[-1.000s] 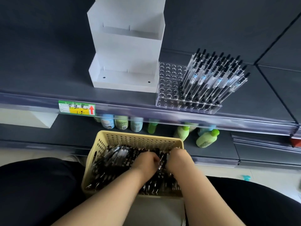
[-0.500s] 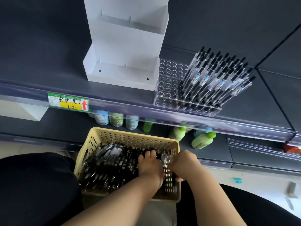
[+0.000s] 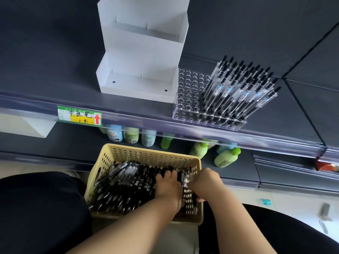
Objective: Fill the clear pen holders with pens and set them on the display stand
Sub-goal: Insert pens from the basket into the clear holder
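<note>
I'm gathering stock in the yellow basket (image 3: 146,149): my right hand (image 3: 205,184) curls its fingers round a few pens (image 3: 185,177), my left hand (image 3: 168,187) digs its fingers in among the rest, grip unclear, and next, I judge, they go up to the half-filled clear pen holder (image 3: 190,92) on the shelf (image 3: 55,85), just beside the display stand (image 3: 141,52).

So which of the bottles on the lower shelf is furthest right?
The light green bottle with the bright green cap, just past the basket's far right corner. Every other bottle sits further left along the lower shelf.
</note>
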